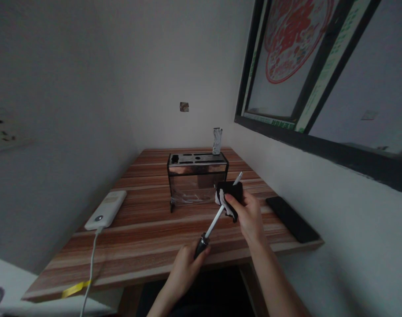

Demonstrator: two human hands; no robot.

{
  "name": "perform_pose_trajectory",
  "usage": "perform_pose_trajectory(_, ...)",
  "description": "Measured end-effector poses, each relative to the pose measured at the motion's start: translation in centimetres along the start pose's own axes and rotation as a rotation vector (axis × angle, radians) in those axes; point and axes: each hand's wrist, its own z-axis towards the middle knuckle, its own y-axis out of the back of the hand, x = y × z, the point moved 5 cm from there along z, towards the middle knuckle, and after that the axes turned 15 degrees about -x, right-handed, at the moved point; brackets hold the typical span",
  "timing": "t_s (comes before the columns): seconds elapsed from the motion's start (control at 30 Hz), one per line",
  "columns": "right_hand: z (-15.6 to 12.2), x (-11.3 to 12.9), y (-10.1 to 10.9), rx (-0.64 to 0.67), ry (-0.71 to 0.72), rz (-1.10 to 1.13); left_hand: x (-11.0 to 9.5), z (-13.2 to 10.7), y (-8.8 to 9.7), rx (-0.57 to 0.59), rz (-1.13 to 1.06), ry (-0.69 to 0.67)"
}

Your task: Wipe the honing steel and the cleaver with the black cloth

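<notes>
My left hand point(187, 262) is closed round the black handle of a long white rod-like tool point(217, 218), maybe a sharpening rod or ceramic blade, that slants up to the right over the wooden table point(138, 233). My right hand point(248, 215) pinches a black and white cloth point(229, 198) wrapped round the middle of the rod. The rod's tip point(238, 177) pokes out above the cloth. Just behind them stands a shiny metal knife block point(196, 176) with slots in its top.
A white power bank point(106, 209) with a cable point(91, 259) lies at the table's left. A black phone point(291, 219) lies by the right wall. A small white tube point(217, 141) stands at the back. A framed picture point(306, 61) hangs at right.
</notes>
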Motion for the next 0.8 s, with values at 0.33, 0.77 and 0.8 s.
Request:
perform_pose_trajectory(0.33, 3.3, 2.9, 0.1, -0.07, 0.113, 0.068, 0.1, -0.1, 0.0, -0.04, 0.026, -0.027)
perform_pose_trajectory(0.77, 5.0, 2.9, 0.1, -0.128, 0.088, 0.203, 0.1, -0.1, 0.1, -0.055, 0.058, -0.061)
perform_pose_trajectory(0.8, 4.7, 2.7, -0.1, -0.123, 0.074, 0.205, 0.0, -0.1, 0.1, -0.056, 0.059, -0.059)
